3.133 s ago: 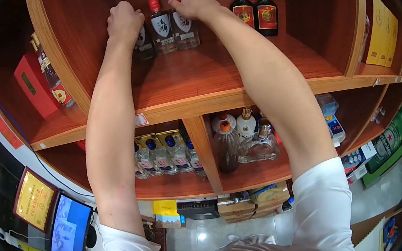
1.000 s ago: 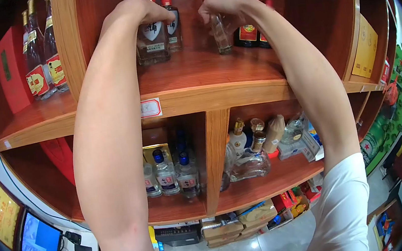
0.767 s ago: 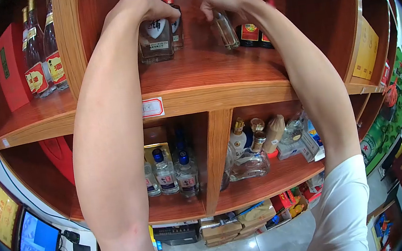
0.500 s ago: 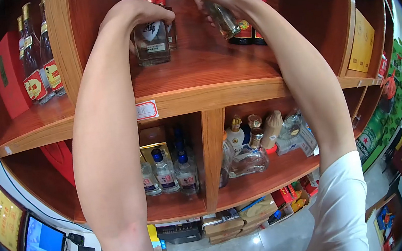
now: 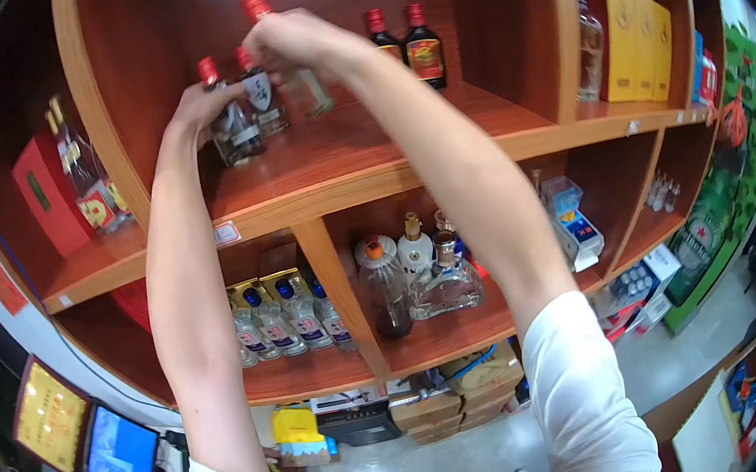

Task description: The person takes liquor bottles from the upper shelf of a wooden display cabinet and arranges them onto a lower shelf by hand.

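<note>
My left hand point(image 5: 200, 110) is closed around a clear flat liquor bottle point(image 5: 239, 138) with a red cap, which stands tilted on the upper shelf in this view. Just behind it stands a similar red-capped bottle point(image 5: 267, 109) with a pale label. Held near its neck in my right hand point(image 5: 292, 41) is another clear liquor bottle point(image 5: 315, 94), red cap upward and slanted; its lower body is blurred. It hangs beside the two others, and I cannot tell whether its base touches the shelf.
Two dark red-capped bottles point(image 5: 425, 55) stand farther right on the upper shelf point(image 5: 368, 148). Yellow boxes point(image 5: 631, 39) fill part of the right compartment. Below are several blue-capped bottles point(image 5: 276, 322) and a glass decanter point(image 5: 445, 289). A wooden divider point(image 5: 101, 100) borders the left side.
My right hand has carried its bottle leftward, from near the dark bottles to beside the pair at left. My left hand stays on its bottle. The view has shifted and tilted.
</note>
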